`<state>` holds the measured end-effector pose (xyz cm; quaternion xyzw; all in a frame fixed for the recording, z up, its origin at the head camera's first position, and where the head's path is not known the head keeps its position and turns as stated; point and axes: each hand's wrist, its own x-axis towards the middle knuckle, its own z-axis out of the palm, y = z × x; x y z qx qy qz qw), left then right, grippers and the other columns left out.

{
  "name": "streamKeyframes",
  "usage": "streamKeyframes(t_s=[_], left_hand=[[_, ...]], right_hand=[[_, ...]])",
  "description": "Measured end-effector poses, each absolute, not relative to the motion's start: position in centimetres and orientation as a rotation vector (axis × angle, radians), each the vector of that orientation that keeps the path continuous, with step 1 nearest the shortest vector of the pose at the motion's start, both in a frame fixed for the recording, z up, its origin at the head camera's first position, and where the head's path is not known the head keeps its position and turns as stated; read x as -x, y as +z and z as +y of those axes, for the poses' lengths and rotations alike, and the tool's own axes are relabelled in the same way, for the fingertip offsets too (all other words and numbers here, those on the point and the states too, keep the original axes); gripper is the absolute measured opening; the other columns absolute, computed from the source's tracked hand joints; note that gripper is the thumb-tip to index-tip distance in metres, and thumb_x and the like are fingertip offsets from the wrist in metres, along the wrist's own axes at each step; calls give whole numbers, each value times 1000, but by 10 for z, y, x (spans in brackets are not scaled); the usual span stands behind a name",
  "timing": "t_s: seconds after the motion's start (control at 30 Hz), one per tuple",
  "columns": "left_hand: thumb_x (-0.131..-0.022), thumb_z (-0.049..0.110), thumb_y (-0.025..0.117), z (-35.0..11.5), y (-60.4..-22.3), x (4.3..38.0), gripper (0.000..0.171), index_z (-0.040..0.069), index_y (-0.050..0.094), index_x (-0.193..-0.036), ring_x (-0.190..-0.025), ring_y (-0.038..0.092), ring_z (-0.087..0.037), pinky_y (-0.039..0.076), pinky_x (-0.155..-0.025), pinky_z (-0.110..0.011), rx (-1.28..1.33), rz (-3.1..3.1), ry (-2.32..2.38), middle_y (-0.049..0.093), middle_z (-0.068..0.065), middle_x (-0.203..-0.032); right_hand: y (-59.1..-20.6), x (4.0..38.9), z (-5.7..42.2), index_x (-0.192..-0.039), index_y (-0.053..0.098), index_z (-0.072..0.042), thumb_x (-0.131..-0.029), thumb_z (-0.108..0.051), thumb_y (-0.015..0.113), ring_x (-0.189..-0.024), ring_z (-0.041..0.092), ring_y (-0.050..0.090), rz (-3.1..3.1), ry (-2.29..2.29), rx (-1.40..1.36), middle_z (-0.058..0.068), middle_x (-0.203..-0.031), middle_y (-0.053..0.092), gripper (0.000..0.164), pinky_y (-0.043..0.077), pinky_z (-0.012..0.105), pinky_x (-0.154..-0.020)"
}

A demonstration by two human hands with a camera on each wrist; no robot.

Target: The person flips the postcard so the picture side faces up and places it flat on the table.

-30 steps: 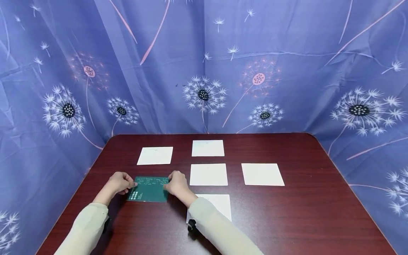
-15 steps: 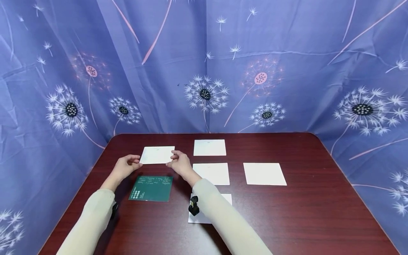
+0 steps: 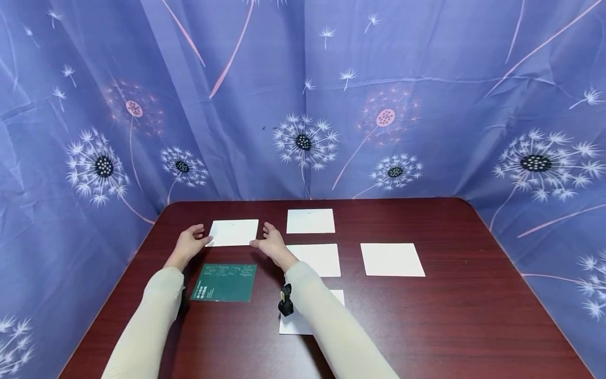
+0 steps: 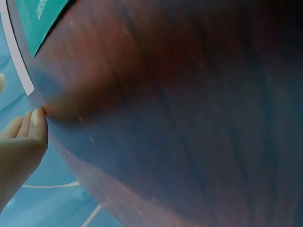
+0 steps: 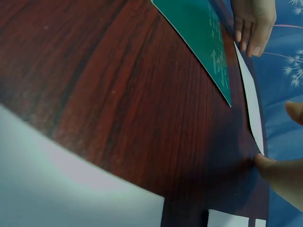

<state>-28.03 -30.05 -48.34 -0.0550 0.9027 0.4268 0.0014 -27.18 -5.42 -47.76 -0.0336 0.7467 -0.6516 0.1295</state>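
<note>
A white card (image 3: 233, 232) lies on the table at the far left, between my two hands. My left hand (image 3: 188, 243) has its thumb at the card's near left corner, with the other fingers spread apart from it. At the near right corner rests the thumb of my right hand (image 3: 274, 245), its fingers raised away; the right wrist view shows that thumb (image 5: 265, 163) right at the card's end. Just nearer to me lies a green card (image 3: 224, 284) with pale print, untouched by either hand.
Several more white cards lie flat: one at the back (image 3: 310, 221), a middle card (image 3: 314, 260) partly behind my right hand, a right card (image 3: 393, 259), and a front card (image 3: 295, 323) half covered by my sleeve. A blue dandelion curtain (image 3: 303, 79) surrounds the dark red table (image 3: 473, 316).
Both hands have moved from the green card, away from me, to the far left white card. Over the last half second the fingers have spread from its sides. The green card stays flat.
</note>
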Motion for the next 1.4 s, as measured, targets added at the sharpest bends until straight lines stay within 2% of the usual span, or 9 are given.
streamKeyframes(t_s=[0.17,0.4,0.7,0.97,1.03,1.1,1.23,1.3,1.4], left_hand=[[-93,6,59,-297,-484,285,62,-17,29,-141,-125,42,-47,40,-101,-52,182,2831,1312,39,-37,-138],[-92,4,60,-290,-485,291,57,-19,34,-137,-122,46,-47,42,-100,-51,165,2877,1272,44,-38,-133],[-92,3,58,-280,-486,295,54,-17,36,-138,-121,48,-44,43,-99,-48,199,2823,1392,45,-36,-134],[-94,4,56,-277,-483,293,53,-16,35,-138,-119,48,-44,43,-99,-47,290,2747,1504,45,-37,-132],[-93,3,56,-277,-482,293,52,-16,37,-138,-118,49,-44,46,-96,-43,311,2749,1518,46,-36,-130],[-93,1,56,-276,-481,293,49,-16,39,-136,-115,51,-43,49,-88,-33,329,2767,1529,48,-36,-128],[-88,-5,55,-276,-481,292,45,-17,47,-130,-107,57,-42,44,-67,-12,365,2839,1543,54,-35,-121],[-85,-7,55,-277,-482,291,43,-17,49,-127,-102,58,-40,40,-62,-9,382,2876,1539,56,-34,-117],[-84,-7,56,-279,-482,291,42,-16,52,-125,-98,60,-37,40,-60,-8,414,2895,1549,57,-33,-114]], right_hand=[[-477,271,-59,-149,23,4,-86,-4,68,-137,33,35,2157,-1874,114,22,-149,34,78,37,38,-108],[-478,271,-64,-149,23,4,-86,-6,68,-139,30,33,2139,-1854,116,20,-151,32,78,33,36,-111],[-479,272,-67,-150,23,2,-87,-5,66,-140,28,31,2135,-1865,122,19,-152,32,77,32,36,-111],[-478,271,-66,-149,23,5,-87,-1,64,-139,32,32,2092,-1928,97,22,-150,33,75,34,37,-110],[-478,271,-66,-148,24,6,-87,-1,64,-138,33,33,2074,-1957,78,23,-149,34,73,35,38,-109],[-477,272,-66,-147,26,6,-87,0,63,-137,35,34,2063,-1986,61,24,-148,35,71,36,37,-108],[-478,274,-67,-145,29,8,-86,3,62,-134,36,39,2048,-2049,38,26,-145,39,68,39,37,-106],[-477,275,-68,-145,31,8,-86,3,61,-132,36,42,2040,-2078,20,25,-144,41,66,42,36,-104],[-475,276,-69,-143,36,8,-85,5,60,-125,35,49,2046,-2117,-24,24,-139,46,62,47,34,-98]])
